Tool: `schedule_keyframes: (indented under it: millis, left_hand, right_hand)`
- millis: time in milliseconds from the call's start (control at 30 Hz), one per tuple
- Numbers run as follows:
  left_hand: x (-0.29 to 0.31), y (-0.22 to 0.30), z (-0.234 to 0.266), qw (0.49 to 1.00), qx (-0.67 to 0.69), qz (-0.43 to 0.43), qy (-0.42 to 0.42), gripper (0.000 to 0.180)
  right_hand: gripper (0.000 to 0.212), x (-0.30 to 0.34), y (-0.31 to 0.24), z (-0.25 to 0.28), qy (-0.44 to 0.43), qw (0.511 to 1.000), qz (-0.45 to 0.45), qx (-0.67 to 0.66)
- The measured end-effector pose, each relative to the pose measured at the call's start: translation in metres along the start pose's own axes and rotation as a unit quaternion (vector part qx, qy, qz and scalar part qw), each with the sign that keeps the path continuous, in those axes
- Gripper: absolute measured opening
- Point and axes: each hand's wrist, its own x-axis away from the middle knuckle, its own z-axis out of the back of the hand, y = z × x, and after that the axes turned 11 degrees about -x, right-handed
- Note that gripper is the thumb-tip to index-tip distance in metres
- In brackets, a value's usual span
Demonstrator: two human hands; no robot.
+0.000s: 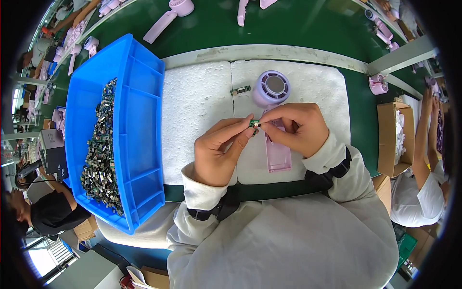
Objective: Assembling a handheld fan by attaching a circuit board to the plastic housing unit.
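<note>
Head view: my left hand (216,149) pinches a small, green, rectangular circuit board (253,124); my right hand (299,127) meets its edge, though I can't tell what those fingertips grip. Under my right hand lies a pink plastic handle (279,158). Tugging unevenly could slip the board from my shallow pinch.

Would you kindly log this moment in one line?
Left hand: pinching small green circuit board; Right hand: at its right edge; White foam sheets: round-headed lilac plastic fan; Left: blue plastic bin, small circuit boards
</note>
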Motion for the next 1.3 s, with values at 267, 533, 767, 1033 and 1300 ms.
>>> schedule_keyframes:
  millis: [267, 533, 767, 1033, 1300]
  left_hand:
    - [0.001, 0.001, 0.003, 0.999, 0.014, 0.026, -0.017, 0.029]
    - [0.001, 0.002, 0.004, 0.991, 0.117, 0.066, -0.026, 0.029]
    - [0.002, 0.003, 0.004, 0.994, 0.091, 0.06, -0.026, 0.029]
    - [0.002, 0.01, 0.004, 0.999, -0.007, 0.038, -0.034, 0.03]
    - [0.002, 0.005, 0.011, 0.992, 0.077, 0.067, -0.075, 0.03]
  right_hand:
    - [0.017, 0.0, 0.002, 0.002, -0.011, 0.999, -0.001, -0.031]
    - [0.017, -0.002, 0.002, 0.004, -0.032, 0.998, -0.02, -0.053]
    - [0.016, -0.002, 0.003, 0.006, -0.034, 0.996, -0.025, -0.074]
    - [0.016, 0.0, 0.001, 0.004, -0.04, 0.999, 0.036, 0.008]
    - [0.019, -0.004, 0.007, 0.011, -0.07, 0.996, -0.002, -0.058]
